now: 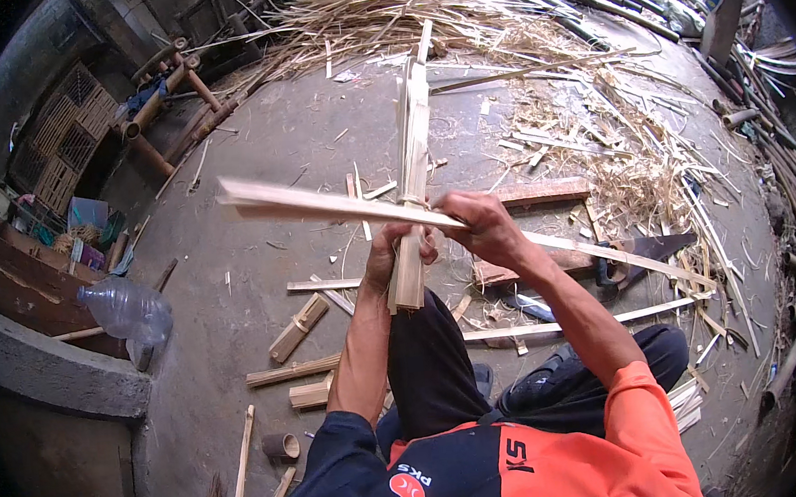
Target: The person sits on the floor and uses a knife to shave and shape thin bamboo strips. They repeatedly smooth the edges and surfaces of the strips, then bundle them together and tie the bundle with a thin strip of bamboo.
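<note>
My left hand [383,255] is closed around the lower part of a bundle of bamboo strips [414,129], which points away from me above my knee. My right hand [481,224] grips a long pale bamboo strip [328,203] that crosses the bundle just above my left hand. The strip's left end is smeared by motion. Another pale length [618,256] shows beyond my right forearm; whether it is the same strip I cannot tell. A thin tie circles the bundle near my hands. My fingertips are partly hidden behind the bamboo.
Short tied bundles [299,329] lie left of my knee, near a bamboo tube [281,445]. A handsaw [653,247] and a reddish wooden block [544,191] lie to the right. Shavings [648,179] and piled strips [377,14] cover the floor beyond. A clear plastic bottle [129,308] stands left.
</note>
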Motion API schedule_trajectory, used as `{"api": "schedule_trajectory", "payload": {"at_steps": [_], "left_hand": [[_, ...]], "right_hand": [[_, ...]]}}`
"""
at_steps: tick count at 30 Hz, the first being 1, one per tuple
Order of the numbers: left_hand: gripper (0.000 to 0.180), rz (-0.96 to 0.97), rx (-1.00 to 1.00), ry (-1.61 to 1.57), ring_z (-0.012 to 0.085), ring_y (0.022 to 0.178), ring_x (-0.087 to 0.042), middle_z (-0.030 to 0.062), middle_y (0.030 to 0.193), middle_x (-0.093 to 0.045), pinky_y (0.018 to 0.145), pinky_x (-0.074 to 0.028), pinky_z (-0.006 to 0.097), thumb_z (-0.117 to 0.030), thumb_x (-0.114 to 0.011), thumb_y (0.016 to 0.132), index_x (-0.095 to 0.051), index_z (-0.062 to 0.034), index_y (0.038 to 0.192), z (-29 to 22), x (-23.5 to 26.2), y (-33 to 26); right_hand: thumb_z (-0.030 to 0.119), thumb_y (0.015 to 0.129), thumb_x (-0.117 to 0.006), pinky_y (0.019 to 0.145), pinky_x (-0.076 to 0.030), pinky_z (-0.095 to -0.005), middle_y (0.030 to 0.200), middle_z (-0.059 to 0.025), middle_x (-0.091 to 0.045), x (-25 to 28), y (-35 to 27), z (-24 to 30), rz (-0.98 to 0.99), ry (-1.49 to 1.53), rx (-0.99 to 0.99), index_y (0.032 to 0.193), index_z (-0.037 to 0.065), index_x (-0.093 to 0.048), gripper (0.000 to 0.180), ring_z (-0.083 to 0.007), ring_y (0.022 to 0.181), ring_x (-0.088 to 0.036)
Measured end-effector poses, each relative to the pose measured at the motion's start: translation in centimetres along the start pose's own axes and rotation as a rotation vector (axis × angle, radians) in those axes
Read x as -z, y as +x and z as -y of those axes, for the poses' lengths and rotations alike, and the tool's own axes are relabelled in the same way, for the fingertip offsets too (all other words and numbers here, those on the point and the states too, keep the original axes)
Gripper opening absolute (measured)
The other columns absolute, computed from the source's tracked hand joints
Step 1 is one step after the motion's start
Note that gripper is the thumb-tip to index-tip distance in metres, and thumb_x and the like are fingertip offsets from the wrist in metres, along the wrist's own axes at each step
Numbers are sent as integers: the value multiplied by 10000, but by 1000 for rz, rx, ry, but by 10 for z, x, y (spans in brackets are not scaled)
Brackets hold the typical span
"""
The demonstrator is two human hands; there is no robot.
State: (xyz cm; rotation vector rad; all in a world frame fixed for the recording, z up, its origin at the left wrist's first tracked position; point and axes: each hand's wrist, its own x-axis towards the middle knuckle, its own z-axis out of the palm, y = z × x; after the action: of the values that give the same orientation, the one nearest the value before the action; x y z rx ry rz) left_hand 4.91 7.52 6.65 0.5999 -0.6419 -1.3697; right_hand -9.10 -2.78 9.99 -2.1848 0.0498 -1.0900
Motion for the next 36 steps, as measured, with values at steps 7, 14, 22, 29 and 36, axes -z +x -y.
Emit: {"api": "schedule_trajectory", "payload": {"at_steps": [7,14,22,29,36], "left_hand": [[539,66,38,41,71,582,-447,76,918,-464,498,-416,213,-273,-536,802,-357,15,1221,0,-21,2],[365,-90,-72,211,112,613,-490,63,804,-509,559,-442,230,-279,-561,804,-477,5,1018,1,-12,8],[482,-174,-164,277,134,684,-539,47,758,-532,612,-456,241,-425,-652,766,-486,-28,984,0,4,9],[530,-118,-173,222,105,761,-556,38,941,-549,610,-529,237,-417,-549,836,-456,-39,1196,-5,-2,14],[523,-108,-219,297,104,839,-566,51,1116,-547,587,-556,248,-319,-616,812,-414,-72,1227,-6,-12,13]], "right_hand": [[25,784,-569,430,-390,-294,614,-79,-550,35,0,-55,-114,-308,-198,739,16,-563,47,-134,501,-517],[5,740,-636,687,-521,-309,963,-123,-517,33,19,1,-20,-175,-110,908,17,-567,182,-252,836,-568],[103,910,-415,648,-400,-293,708,-48,-380,52,-90,52,92,86,-640,1398,143,-197,536,-153,663,-404],[78,842,-523,621,-426,-373,765,-133,-518,47,-139,73,235,-327,-575,1352,239,-320,573,-312,656,-528],[94,828,-545,618,-408,-406,744,-143,-473,41,-127,82,218,-333,-603,1345,208,-339,568,-321,654,-495]]}}
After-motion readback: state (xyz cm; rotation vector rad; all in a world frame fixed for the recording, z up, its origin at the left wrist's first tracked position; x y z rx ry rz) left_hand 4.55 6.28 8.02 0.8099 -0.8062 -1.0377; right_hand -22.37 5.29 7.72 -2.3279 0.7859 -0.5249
